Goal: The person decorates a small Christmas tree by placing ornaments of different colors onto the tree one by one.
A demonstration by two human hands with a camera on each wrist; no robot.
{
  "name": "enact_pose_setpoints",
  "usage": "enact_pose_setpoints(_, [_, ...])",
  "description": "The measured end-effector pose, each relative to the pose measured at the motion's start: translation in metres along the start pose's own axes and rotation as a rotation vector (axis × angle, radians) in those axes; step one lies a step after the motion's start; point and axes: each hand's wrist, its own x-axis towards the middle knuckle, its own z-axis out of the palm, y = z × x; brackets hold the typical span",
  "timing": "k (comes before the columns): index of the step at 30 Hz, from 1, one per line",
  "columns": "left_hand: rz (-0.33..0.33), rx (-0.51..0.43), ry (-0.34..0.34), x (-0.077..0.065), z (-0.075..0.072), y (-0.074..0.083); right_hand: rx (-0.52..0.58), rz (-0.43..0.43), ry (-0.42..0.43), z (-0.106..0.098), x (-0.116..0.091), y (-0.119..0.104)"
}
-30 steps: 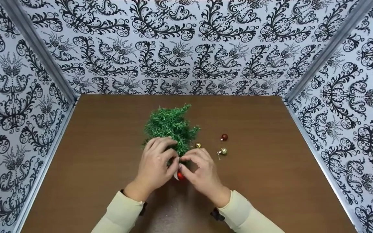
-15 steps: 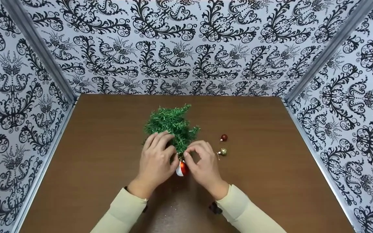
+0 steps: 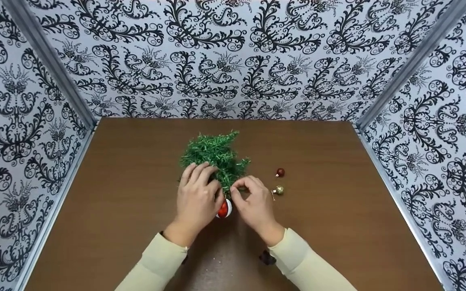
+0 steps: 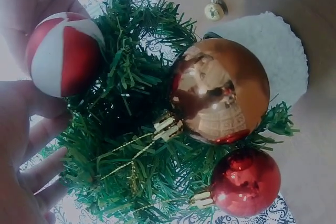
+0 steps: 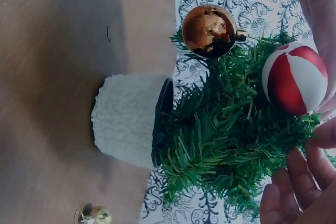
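A small artificial Christmas tree (image 3: 210, 149) stands in front of me. A red-and-white bauble (image 3: 225, 208) hangs at its near side, between my hands. My left hand (image 3: 197, 196) bends over the branches on the left, its thumb and forefinger gripping near the bauble's top. In the left wrist view its other fingers (image 4: 47, 179) lie spread along the greenery. With thumb and forefinger, my right hand (image 3: 255, 202) pinches a branch tip on the right. The bauble's loop is hidden. A copper bauble (image 5: 210, 31) and a shiny red bauble (image 4: 245, 182) also hang on the tree.
The tree's fluffy white pot (image 5: 131, 119) stands on the brown table (image 3: 136, 250). On the right lie a small dark red bauble (image 3: 280, 172) and a small gold bauble (image 3: 279, 190). Patterned wall panels (image 3: 217, 60) surround the table on three sides.
The red-and-white bauble has come into view between the hands and turned. The right hand moved slightly right and away from the left hand, covering a gold bauble seen earlier by the tree.
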Motion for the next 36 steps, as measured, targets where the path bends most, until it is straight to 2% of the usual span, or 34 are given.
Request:
enact_pose_setpoints(4, [0.005, 0.013, -0.014, -0.0014, -0.0003, -0.0011, -0.020, -0.013, 0.005, 0.0004, -0.0005, 0.0009])
enact_pose_setpoints(10, [-0.012, -0.005, 0.004, 0.0005, -0.0029, -0.0012, -0.001, -0.038, 0.049, 0.0005, 0.0005, -0.0016])
enact_pose_setpoints(14, [-0.042, 0.005, -0.008, 0.0011, -0.0024, -0.0007, 0.000, -0.024, 0.057, 0.0018, 0.0003, -0.0023])
enact_pose_setpoints(21, [-0.092, -0.011, 0.038, 0.0000, 0.0018, 0.0025, 0.028, 0.031, 0.063, 0.0047, 0.0000, -0.0036])
enact_pose_setpoints(27, [-0.118, 0.002, 0.034, -0.0002, 0.0030, 0.0039, 0.053, 0.070, 0.050, 0.0054, 0.0003, -0.0041])
enact_pose_setpoints(31, [-0.087, 0.037, 0.000, -0.0030, 0.0017, 0.0024, 0.050, 0.057, 0.037, 0.0044, 0.0006, -0.0038])
enact_pose_setpoints(36, [-0.029, 0.058, -0.079, -0.0050, -0.0024, -0.0018, 0.031, 0.033, 0.006, 0.0029, 0.0011, -0.0027])
